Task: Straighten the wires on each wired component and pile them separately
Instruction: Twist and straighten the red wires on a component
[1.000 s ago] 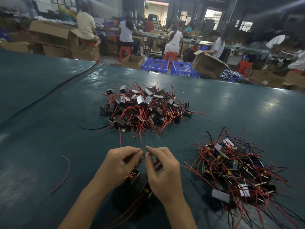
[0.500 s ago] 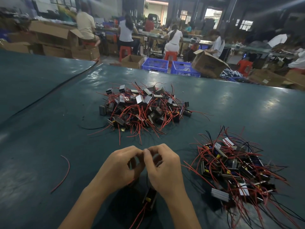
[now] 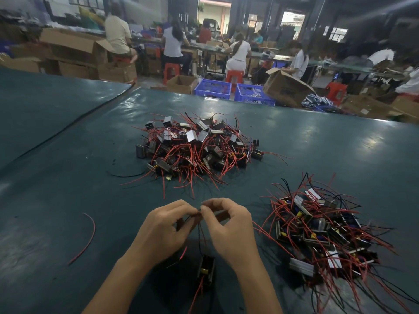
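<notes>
Our left hand (image 3: 165, 230) and our right hand (image 3: 229, 230) were close together, low in the middle. Both had curled fingers. The fingertips met at the top, and there they pinched the thin wires (image 3: 199, 234) of one component (image 3: 205, 268). The wires, one black and one red, ran down from the pinch, between the two hands. The component was a small dark block with a bit of yellow on it. It was just under our hands, nearer to us than our fingers. We could not tell if it hung free or touched the table (image 3: 68, 177). Something dark showed inside the left fingers too, but it was too blurry to name.

Just to the right of our right hand lay the near pile (image 3: 317, 232). It was a mess of dark blocks with long red and black wires that stuck out every way. To the left, well apart from our hands, a loose red wire (image 3: 88, 239) lay bent on the green table.

Farther off, past our fingers, sat the far pile (image 3: 195, 146). Its blocks were dark and shiny, with red wires in a tangle.

Beyond the table edge were two blue crates (image 3: 213, 88), an open cardboard box (image 3: 285, 87) and red stools (image 3: 172, 70). People (image 3: 238, 53) sat at long benches, most with their backs to us.
</notes>
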The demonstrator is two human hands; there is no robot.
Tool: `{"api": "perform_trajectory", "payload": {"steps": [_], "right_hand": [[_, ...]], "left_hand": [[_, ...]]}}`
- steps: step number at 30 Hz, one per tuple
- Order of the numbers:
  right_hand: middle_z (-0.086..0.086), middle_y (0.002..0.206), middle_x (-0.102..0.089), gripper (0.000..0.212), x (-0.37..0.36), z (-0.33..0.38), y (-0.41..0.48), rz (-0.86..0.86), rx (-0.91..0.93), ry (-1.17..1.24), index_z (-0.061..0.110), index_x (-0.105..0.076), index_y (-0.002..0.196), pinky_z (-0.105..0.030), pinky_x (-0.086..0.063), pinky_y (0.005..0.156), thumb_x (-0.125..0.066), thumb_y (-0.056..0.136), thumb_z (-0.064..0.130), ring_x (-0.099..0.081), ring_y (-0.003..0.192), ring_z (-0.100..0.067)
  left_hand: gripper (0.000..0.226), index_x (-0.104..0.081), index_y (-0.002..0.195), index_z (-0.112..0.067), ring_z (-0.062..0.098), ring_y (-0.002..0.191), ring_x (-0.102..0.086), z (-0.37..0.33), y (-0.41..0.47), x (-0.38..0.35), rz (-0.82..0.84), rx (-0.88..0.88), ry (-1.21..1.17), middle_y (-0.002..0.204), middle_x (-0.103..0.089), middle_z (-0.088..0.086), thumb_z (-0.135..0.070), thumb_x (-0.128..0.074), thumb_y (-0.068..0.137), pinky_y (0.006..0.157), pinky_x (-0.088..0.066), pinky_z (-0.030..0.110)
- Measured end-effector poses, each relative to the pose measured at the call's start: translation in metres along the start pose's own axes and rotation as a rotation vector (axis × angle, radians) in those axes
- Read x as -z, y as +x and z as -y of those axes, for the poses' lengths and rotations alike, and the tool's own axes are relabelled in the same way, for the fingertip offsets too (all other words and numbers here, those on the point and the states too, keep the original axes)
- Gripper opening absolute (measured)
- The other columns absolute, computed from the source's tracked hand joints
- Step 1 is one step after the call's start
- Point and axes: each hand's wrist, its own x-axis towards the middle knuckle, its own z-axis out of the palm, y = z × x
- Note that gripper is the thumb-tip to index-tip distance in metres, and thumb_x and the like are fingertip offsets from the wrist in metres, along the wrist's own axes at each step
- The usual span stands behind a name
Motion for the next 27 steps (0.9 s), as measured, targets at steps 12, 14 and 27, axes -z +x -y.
{"api": "perform_trajectory", "payload": {"steps": [12, 14, 27], "right_hand": [[0.015, 0.063, -0.057, 0.025, 0.002, -0.006, -0.007, 0.036, -0.024, -0.323, 0.029, -0.058, 0.069, -0.025, -0.047, 0.057, -0.061, 0.089, 0.044, -0.055, 0.06, -0.004], [0.012, 0.057, -0.056, 0.033, -0.002, -0.001, -0.008, 0.012, -0.085, -0.381, 0.025, -0.055, 0.062, -0.022, -0.041, 0.053, -0.058, 0.089, 0.044, -0.054, 0.056, -0.006], [0.013, 0.08, -0.06, 0.01, 0.016, -0.009, -0.005, 0.08, 0.216, -0.193, 0.024, -0.075, 0.082, -0.035, -0.05, 0.055, -0.074, 0.083, 0.034, -0.059, 0.062, -0.014]], "left_hand": [[0.021, -0.071, 0.086, -0.014, 0.011, 0.059, -0.061, -0.003, -0.001, 0.002, -0.012, -0.074, 0.189, 0.081, -0.067, -0.01, -0.028, -0.057, 0.092, 0.049, -0.05, 0.03], [0.021, -0.072, 0.086, -0.014, 0.011, 0.061, -0.063, -0.004, 0.0, 0.002, -0.003, -0.096, 0.226, 0.081, -0.068, -0.009, -0.027, -0.057, 0.092, 0.048, -0.05, 0.03], [0.017, -0.073, 0.089, -0.016, 0.003, 0.069, -0.062, 0.0, 0.002, 0.006, 0.03, -0.012, 0.036, 0.083, -0.068, -0.014, -0.029, -0.062, 0.089, 0.058, -0.052, 0.029]]}}
